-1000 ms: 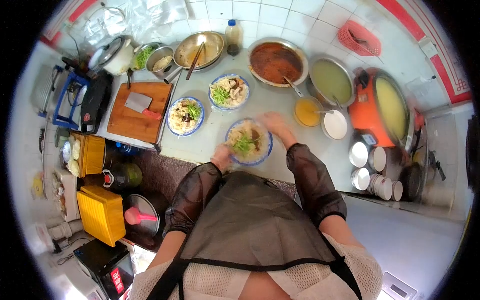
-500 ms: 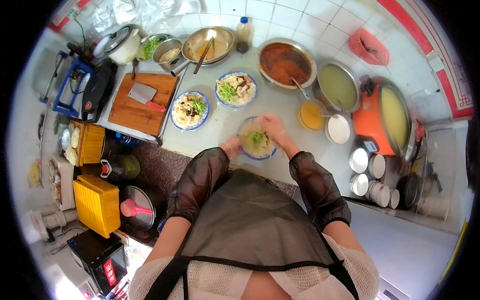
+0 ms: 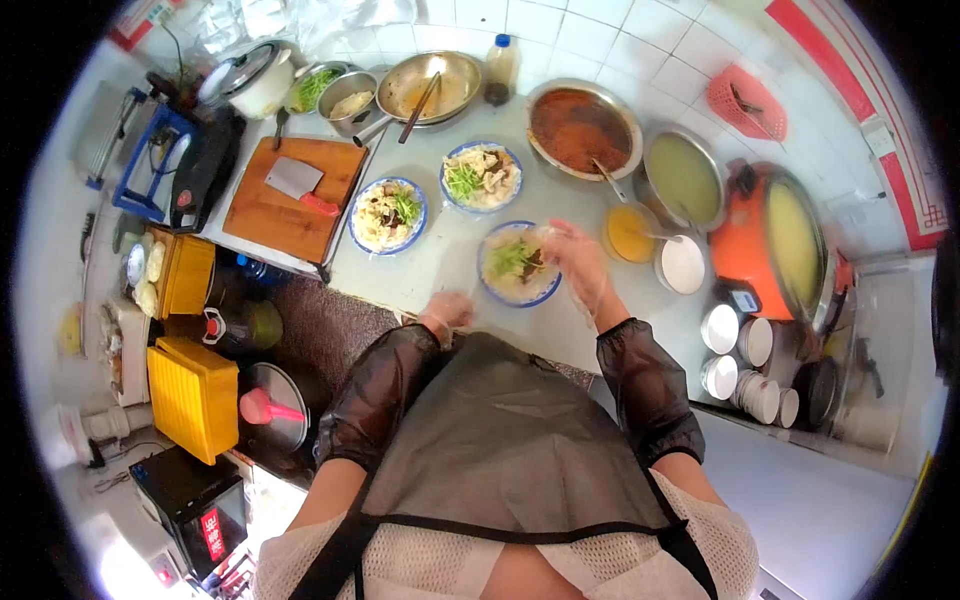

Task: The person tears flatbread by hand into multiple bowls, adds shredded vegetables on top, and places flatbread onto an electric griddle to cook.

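A blue-rimmed plate of noodles topped with green leaves and dark strips lies on the counter in front of me. At its right rim is my right hand, in a thin clear plastic glove, its fingers apart and nothing visible in them. My left hand, also gloved, is off the plate's lower left by the counter edge, fingers loosely bent and holding nothing I can see. Farther back are two more blue-rimmed plates, one with noodles and greens, the other with greens and pale pieces.
A cleaver lies on a wooden cutting board at left. Behind are a frying pan with chopsticks and a bottle. A basin of red sauce, a yellow liquid bowl, an orange pot and white bowls stand right.
My left hand has come away from the plate, down and to the left. My right hand has shifted right, from over the food to the rim. The view has tilted slightly.
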Available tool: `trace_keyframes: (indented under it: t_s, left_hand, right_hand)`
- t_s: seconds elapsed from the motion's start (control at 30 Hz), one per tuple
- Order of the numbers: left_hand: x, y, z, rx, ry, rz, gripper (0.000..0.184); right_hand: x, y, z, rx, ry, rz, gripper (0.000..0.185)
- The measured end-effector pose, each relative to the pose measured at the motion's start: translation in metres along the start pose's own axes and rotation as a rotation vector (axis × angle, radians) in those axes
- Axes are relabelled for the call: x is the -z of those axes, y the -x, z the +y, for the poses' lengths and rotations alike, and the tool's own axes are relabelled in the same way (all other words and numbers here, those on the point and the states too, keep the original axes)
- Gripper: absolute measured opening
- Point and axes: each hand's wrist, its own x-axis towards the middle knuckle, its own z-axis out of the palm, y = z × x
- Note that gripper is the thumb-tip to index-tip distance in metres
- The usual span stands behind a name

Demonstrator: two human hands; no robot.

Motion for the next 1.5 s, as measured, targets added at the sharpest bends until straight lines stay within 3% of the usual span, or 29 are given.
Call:
trace_keyframes:
  t_s: [0.07,0.13,0.2,0.23,0.3,0.33,0.37,0.4,0.43,0.5,0.53,0.57,0.6,0.67,0.77,0.8,0.87,0.9,0.93,0.97,1.0,1.03,1.07,1.13,1.23,1.3,1.33,1.4,1.5]
  left_hand:
    - [0.017,0.012,0.025,0.483,0.855,0.258,0.02]
    - [0.034,0.018,0.042,0.492,1.089,0.396,0.018]
    - [0.046,0.006,0.063,0.081,1.011,0.9,0.022]
    - [0.058,-0.001,0.072,0.075,1.006,0.909,0.022]
    - [0.081,-0.014,0.093,-0.077,1.753,0.589,0.034]
    - [0.081,-0.025,0.095,-0.086,1.753,0.586,0.034]
    - [0.075,-0.037,0.093,-0.085,1.409,0.521,0.034]
    - [0.068,-0.05,0.09,-0.081,1.064,0.452,0.035]
    - [0.056,-0.069,0.083,-0.084,1.062,0.451,0.035]
    - [0.043,-0.097,0.075,-0.407,-0.107,0.625,0.033]
    - [0.042,-0.097,0.075,-0.412,-0.113,0.625,0.033]
    - [0.056,-0.085,0.088,-0.23,-0.161,0.514,0.032]
    - [0.069,-0.075,0.1,-0.049,-0.206,0.402,0.031]
    - [0.087,-0.061,0.113,-0.139,-0.123,0.42,0.028]
    - [0.02,-0.095,0.04,-0.295,0.024,0.614,0.023]
    - [0.012,-0.107,0.003,-0.367,0.583,0.325,0.019]
    - [0.042,-0.091,0.015,-0.132,1.129,0.051,0.019]
    - [0.062,-0.08,0.027,0.033,1.379,-0.032,0.02]
    - [0.078,-0.076,0.051,0.226,0.783,0.066,0.021]
    - [0.08,-0.076,0.061,-0.02,0.494,0.365,0.003]
    - [0.078,-0.076,0.066,-0.051,0.49,0.343,0.003]
    - [0.078,-0.076,0.069,-0.262,0.196,0.483,0.003]
    - [0.082,-0.075,0.073,-0.463,-0.107,0.622,0.006]
    - [0.091,-0.069,0.077,-0.579,0.026,0.662,0.009]
    - [0.083,-0.063,0.079,-0.508,0.0,0.912,0.013]
    - [0.074,-0.063,0.07,-0.455,0.011,0.901,0.017]
    - [0.069,-0.056,0.065,-0.394,0.022,0.887,0.021]
    - [0.076,-0.047,0.084,-0.375,0.059,0.929,0.025]
    - [0.065,-0.05,0.084,-0.244,0.195,1.0,0.025]
  right_hand:
    - [0.007,-0.003,0.001,0.086,0.191,-0.107,0.036]
    - [0.01,-0.004,-0.001,0.12,0.302,-0.088,0.034]
    - [0.003,0.002,-0.007,0.16,0.417,-0.082,0.032]
    - [-0.008,0.008,-0.012,0.241,0.632,-0.066,0.028]
    - [-0.021,0.013,-0.021,0.325,0.846,-0.039,0.024]
    - [-0.023,0.013,-0.025,0.582,1.09,-0.126,0.019]
    - [-0.025,0.014,-0.027,0.84,1.327,-0.218,0.014]
    - [-0.029,0.013,-0.028,0.841,1.328,-0.215,0.014]
    - [-0.035,0.013,-0.028,0.917,1.313,-0.358,0.014]
    - [-0.039,0.006,-0.024,0.994,1.29,-0.496,0.013]
    - [-0.035,-0.004,-0.015,0.772,1.123,-0.331,0.015]
    - [-0.03,-0.016,-0.008,0.555,0.948,-0.173,0.018]
    - [-0.025,-0.028,-0.005,0.563,0.949,-0.17,0.018]
    - [-0.011,-0.045,0.004,0.148,0.696,-0.098,0.022]
    - [-0.009,-0.036,0.018,0.124,0.773,-0.216,0.022]
    - [-0.019,-0.021,0.0,0.111,0.907,-0.21,0.019]
    - [-0.009,-0.015,0.015,0.625,1.178,-0.263,0.015]
    - [-0.004,-0.015,0.025,0.692,1.123,-0.308,0.015]
    - [0.0,-0.02,0.029,0.756,1.066,-0.367,0.015]
    - [0.001,-0.035,0.028,0.592,0.902,-0.27,0.017]
    - [0.004,-0.035,0.024,0.51,0.818,-0.226,0.018]
    - [0.007,-0.034,0.02,0.433,0.727,-0.178,0.02]
    - [0.0,-0.022,0.003,0.251,0.532,-0.367,0.021]
    - [0.0,-0.034,0.008,0.081,0.316,-0.545,0.022]
    - [0.011,-0.065,0.034,0.092,0.458,-0.711,0.026]
    - [-0.009,-0.035,-0.009,0.333,1.188,-0.513,0.033]
    - [-0.006,-0.037,-0.002,0.325,1.182,-0.536,0.033]
    - [-0.012,-0.04,0.027,0.578,0.852,-0.346,0.032]
    - [-0.017,-0.028,0.017,0.308,0.719,-0.491,0.022]
